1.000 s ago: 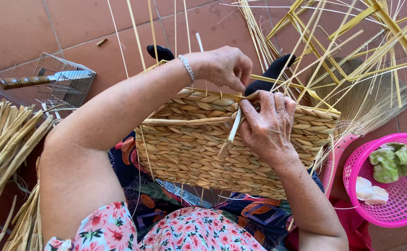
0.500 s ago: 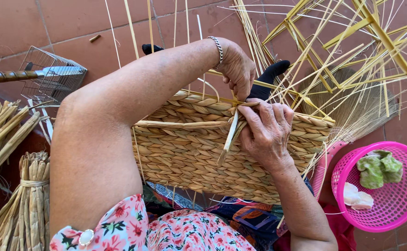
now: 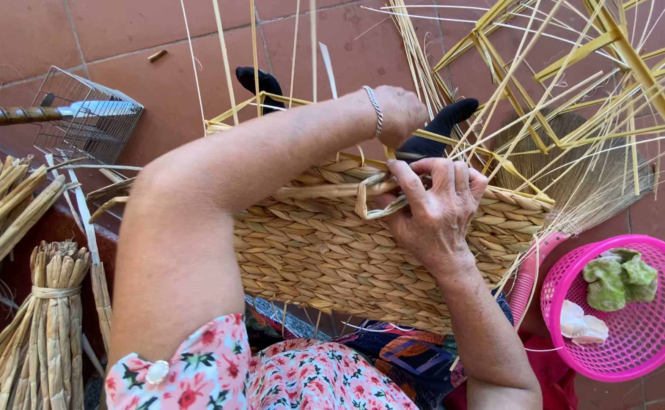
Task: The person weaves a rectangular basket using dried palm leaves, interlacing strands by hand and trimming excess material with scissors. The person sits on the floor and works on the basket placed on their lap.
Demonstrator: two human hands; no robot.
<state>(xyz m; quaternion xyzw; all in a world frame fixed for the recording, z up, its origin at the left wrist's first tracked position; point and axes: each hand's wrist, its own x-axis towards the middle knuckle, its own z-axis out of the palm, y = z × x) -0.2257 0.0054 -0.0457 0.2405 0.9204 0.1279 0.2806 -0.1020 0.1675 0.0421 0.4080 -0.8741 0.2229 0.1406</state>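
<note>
Right now my right hand point(image 3: 437, 209) is curled at the top edge of the half-made basket of plaited tan straw point(image 3: 363, 254), fingers bent around a flat pale strand point(image 3: 370, 203) that folds into a small loop just left of my knuckles. That hand is closed on the strand, thumb hidden, so I cannot tell how hard it pinches. My left hand point(image 3: 399, 114) reaches over the basket to its far side, just above the right hand, wrist with the silver bracelet point(image 3: 375, 110) turned up; its fingers go down behind the rim, so whether they grip anything I cannot tell.

The basket lies across my lap with its long axis running left to right, the woven wall facing me and the rim tilted away. The loose strand lies along that rim, its free end pointing left, toward my left forearm. Of the two, the right hand is the one on it; the left sits just beyond, close to touching.

Bare yellow straw stakes point(image 3: 545, 99) fan up and out past the rim to the right. On the red tiled floor point(image 3: 21, 45) to my left sit a wire mesh basket with a wooden-handled blade across it point(image 3: 82, 118) and a tied bundle of dried reeds point(image 3: 51, 319). To my right stands a round pink plastic basket point(image 3: 655, 357) holding green and pale scraps.
</note>
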